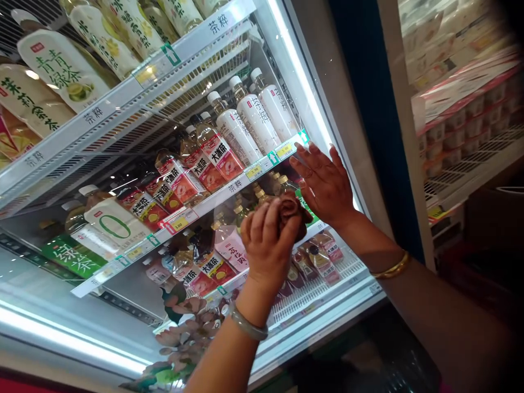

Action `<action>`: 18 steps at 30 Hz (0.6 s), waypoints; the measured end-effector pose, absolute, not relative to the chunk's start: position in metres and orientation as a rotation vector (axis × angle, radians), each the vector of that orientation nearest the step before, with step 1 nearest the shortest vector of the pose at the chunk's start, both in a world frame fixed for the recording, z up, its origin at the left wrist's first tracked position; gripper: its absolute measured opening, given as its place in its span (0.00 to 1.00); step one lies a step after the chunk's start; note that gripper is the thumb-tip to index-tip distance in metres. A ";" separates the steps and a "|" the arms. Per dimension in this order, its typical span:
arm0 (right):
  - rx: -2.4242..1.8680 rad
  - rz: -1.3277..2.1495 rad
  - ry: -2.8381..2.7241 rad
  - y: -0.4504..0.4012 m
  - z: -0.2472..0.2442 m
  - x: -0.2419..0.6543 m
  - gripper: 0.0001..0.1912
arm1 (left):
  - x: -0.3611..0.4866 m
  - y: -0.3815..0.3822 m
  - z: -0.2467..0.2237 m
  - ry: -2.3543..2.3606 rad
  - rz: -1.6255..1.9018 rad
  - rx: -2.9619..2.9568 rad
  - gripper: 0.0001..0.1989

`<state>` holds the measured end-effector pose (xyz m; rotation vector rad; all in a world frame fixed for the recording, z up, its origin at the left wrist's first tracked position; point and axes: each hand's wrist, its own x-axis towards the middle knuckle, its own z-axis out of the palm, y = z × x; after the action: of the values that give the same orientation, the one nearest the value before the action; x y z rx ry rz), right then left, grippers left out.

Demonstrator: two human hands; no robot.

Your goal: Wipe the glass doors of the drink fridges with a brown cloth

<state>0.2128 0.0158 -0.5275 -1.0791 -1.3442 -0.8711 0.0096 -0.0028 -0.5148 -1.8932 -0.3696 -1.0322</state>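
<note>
My left hand (pixel 268 243), with a pale bangle at its wrist, is closed around a crumpled brown cloth (pixel 291 210). The cloth bulges out between thumb and fingers. To the right and slightly higher, my right hand (pixel 325 188) has its fingers spread and holds nothing. A gold bangle (pixel 391 266) circles that wrist. Both hands are in front of a lit drinks cooler, at the height of a shelf edge with price labels (pixel 254 172). Whether either hand touches the glass, I cannot tell. White-labelled tea bottles (pixel 254 120) stand behind, just above the hands.
Red-labelled tea bottles (pixel 178 180) and a bottle marked 0 (pixel 117 224) fill the middle shelf. Larger bottles (pixel 61 68) stand on the upper shelf. Leaf and flower shapes (pixel 184 333) cross the lower left. Right of the dark blue post (pixel 364 98) is a rack of packaged goods (pixel 470 120).
</note>
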 end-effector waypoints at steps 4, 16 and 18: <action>-1.065 -0.875 -1.340 0.016 -0.531 0.210 0.37 | 0.006 -0.007 -0.568 -0.455 -1.150 -1.901 0.16; -1.230 -0.895 -1.300 0.017 -0.554 0.186 0.39 | 0.020 -0.009 -0.572 -0.657 -1.537 -1.808 0.20; -1.257 -0.886 -1.316 0.016 -0.555 0.189 0.38 | 0.032 -0.011 -0.584 -0.593 -1.477 -1.868 0.16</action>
<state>0.1886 0.0160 -0.5549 -1.2568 -1.3156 -0.8864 0.0325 -0.0111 -0.5845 -1.8676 -0.5933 -1.4767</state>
